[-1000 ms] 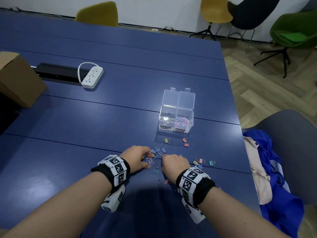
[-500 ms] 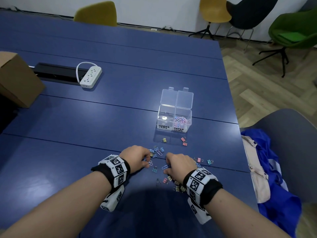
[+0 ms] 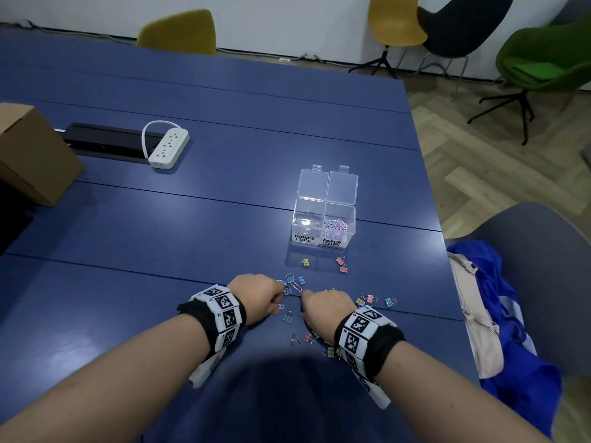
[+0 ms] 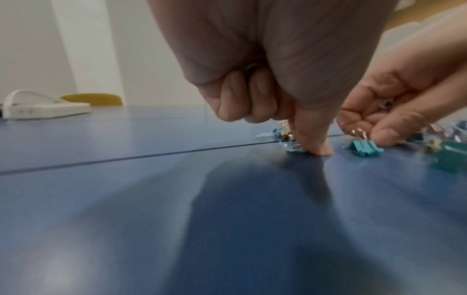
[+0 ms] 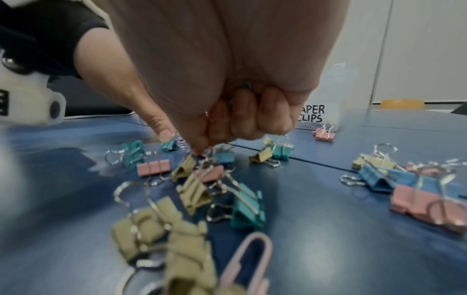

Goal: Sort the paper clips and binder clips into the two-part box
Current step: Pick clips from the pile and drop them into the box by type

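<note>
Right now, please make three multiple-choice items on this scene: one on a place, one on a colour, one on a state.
1. Where do the loose binder clips lie?
A. in the box
B. on the table
C. on a chair

2. What colour is the table?
A. blue
B. white
C. green

3. How are the lids of the two-part box?
A. shut
B. removed
C. open

Answers: 1 B, they are scattered on the tabletop before the box. 2 A, its whole surface is dark blue. 3 C, both lids stand folded back, and paper clips show in the right part.
</note>
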Tool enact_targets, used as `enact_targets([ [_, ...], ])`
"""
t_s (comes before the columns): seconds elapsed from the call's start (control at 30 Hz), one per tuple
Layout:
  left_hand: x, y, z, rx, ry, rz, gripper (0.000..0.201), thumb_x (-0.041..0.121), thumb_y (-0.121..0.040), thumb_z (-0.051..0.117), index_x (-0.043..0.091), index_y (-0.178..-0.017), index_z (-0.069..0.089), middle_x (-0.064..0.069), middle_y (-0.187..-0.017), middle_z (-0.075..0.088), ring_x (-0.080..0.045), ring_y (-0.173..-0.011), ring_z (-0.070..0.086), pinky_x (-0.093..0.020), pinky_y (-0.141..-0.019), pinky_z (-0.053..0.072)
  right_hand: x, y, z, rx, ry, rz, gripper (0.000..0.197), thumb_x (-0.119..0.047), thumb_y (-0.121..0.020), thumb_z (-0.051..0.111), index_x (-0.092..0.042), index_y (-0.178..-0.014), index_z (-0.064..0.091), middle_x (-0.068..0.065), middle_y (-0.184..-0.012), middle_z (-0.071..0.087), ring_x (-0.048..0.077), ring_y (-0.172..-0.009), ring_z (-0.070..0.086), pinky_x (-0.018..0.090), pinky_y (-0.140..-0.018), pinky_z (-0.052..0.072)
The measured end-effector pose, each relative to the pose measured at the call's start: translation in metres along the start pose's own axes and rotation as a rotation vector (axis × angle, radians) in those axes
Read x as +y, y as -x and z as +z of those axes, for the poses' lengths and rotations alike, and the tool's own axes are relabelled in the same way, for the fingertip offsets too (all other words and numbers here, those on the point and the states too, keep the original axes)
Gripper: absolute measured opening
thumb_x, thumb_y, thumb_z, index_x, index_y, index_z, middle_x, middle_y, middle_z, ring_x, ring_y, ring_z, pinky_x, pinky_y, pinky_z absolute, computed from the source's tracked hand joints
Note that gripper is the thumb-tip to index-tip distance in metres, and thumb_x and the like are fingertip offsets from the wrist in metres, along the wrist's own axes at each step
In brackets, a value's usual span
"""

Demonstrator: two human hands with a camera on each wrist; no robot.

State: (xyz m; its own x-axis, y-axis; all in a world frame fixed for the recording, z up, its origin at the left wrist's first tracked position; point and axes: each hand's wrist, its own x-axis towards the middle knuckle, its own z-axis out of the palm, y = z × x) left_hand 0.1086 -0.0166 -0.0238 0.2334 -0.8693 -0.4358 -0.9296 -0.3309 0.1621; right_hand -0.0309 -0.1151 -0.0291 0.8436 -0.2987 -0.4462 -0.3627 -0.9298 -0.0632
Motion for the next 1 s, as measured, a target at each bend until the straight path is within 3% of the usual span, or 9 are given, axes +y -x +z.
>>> enact_targets([
  [0.13, 0.004, 0.005, 0.010, 0.040, -0.241, 0.095, 0.025, 0.032, -0.097, 0.037, 0.013, -0.109, 0.047, -0.007, -0.108, 0.065, -0.033, -0.095, 0.063, -0.037, -0.067, 0.041, 0.001, 0.006, 0.000, 0.051, -0.086, 0.001, 0.020, -0.022, -0.097, 0.042, -0.006, -0.107, 0.047, 0.015, -0.103, 0.067, 0.034, -0.095, 0.063, 0.036, -0.066, 0.037],
  [0.23, 0.006, 0.007, 0.016, 0.064, -0.222, 0.098, 0.024, 0.026, -0.098, 0.032, 0.011, -0.111, 0.044, -0.009, -0.108, 0.064, -0.034, -0.093, 0.063, -0.038, -0.064, 0.039, 0.008, 0.010, -0.005, 0.097, -0.414, 0.117, 0.015, -0.025, -0.098, 0.041, -0.010, -0.097, 0.044, 0.015, -0.099, 0.061, 0.030, -0.084, 0.055, 0.036, -0.073, 0.040],
  [0.43, -0.012, 0.008, 0.009, 0.152, 0.397, -0.088, 0.014, 0.022, -0.097, 0.036, 0.011, -0.088, 0.038, -0.010, -0.086, 0.052, -0.026, -0.075, 0.046, -0.036, -0.073, 0.039, 0.032, 0.014, -0.006, 0.159, -0.914, 0.258, 0.017, -0.023, -0.096, 0.045, -0.017, -0.080, 0.044, 0.000, -0.076, 0.052, 0.014, -0.065, 0.047, 0.029, -0.065, 0.040],
  [0.53, -0.023, 0.006, 0.003, 0.188, 0.544, -0.178, 0.013, 0.017, -0.095, 0.042, 0.013, -0.083, 0.040, -0.002, -0.077, 0.052, -0.022, -0.072, 0.046, -0.029, -0.065, 0.034, 0.035, 0.012, -0.001, 0.175, -1.133, 0.313, 0.008, -0.017, -0.096, 0.047, -0.017, -0.089, 0.050, 0.000, -0.076, 0.054, 0.013, -0.059, 0.047, 0.028, -0.062, 0.044],
  [0.63, -0.030, 0.005, 0.002, 0.187, 0.817, -0.245, 0.019, 0.012, -0.093, 0.047, 0.016, -0.075, 0.042, 0.001, -0.070, 0.058, -0.017, -0.056, 0.046, -0.024, -0.053, 0.037, 0.030, 0.008, 0.003, 0.104, -1.501, 0.310, 0.018, -0.006, -0.100, 0.036, -0.011, -0.103, 0.053, 0.003, -0.069, 0.043, 0.012, -0.053, 0.037, 0.023, -0.048, 0.034],
  [0.73, -0.033, 0.003, 0.003, 0.152, 1.205, -0.276, 0.018, 0.002, -0.095, 0.042, 0.012, -0.081, 0.045, -0.007, -0.065, 0.050, -0.017, -0.045, 0.035, -0.022, -0.042, 0.034, 0.024, 0.006, -0.003, 0.078, -1.809, 0.316, 0.033, 0.000, -0.098, 0.027, -0.006, -0.083, 0.056, 0.006, -0.068, 0.045, 0.012, -0.049, 0.036, 0.020, -0.041, 0.027],
  [0.8, -0.031, 0.001, 0.003, 0.131, 1.379, -0.304, 0.022, -0.007, -0.093, 0.034, 0.008, -0.087, 0.048, -0.009, -0.062, 0.044, -0.016, -0.042, 0.033, -0.019, -0.038, 0.032, 0.023, 0.004, -0.008, 0.040, -1.969, 0.326, 0.030, 0.000, -0.093, 0.029, -0.006, -0.074, 0.052, 0.007, -0.067, 0.045, 0.014, -0.049, 0.038, 0.019, -0.039, 0.025],
  [0.9, -0.026, 0.001, -0.003, 0.080, 1.531, -0.383, 0.032, -0.013, -0.081, 0.025, 0.000, -0.074, 0.053, -0.010, -0.056, 0.037, -0.017, -0.038, 0.036, -0.016, -0.036, 0.028, 0.019, 0.000, -0.015, -0.025, -2.035, 0.319, 0.023, -0.010, -0.091, 0.038, -0.010, -0.069, 0.045, 0.004, -0.062, 0.044, 0.015, -0.049, 0.039, 0.020, -0.040, 0.022],
  [1.0, -0.026, 0.003, -0.006, -0.024, 1.563, -0.440, 0.025, 0.000, -0.075, 0.032, 0.001, -0.055, 0.047, -0.012, -0.055, 0.037, -0.021, -0.042, 0.041, -0.014, -0.037, 0.024, 0.012, -0.007, -0.020, 0.026, -1.659, 0.312, 0.021, -0.005, -0.094, 0.039, -0.012, -0.076, 0.047, 0.002, -0.064, 0.045, 0.013, -0.048, 0.038, 0.020, -0.043, 0.024],
])
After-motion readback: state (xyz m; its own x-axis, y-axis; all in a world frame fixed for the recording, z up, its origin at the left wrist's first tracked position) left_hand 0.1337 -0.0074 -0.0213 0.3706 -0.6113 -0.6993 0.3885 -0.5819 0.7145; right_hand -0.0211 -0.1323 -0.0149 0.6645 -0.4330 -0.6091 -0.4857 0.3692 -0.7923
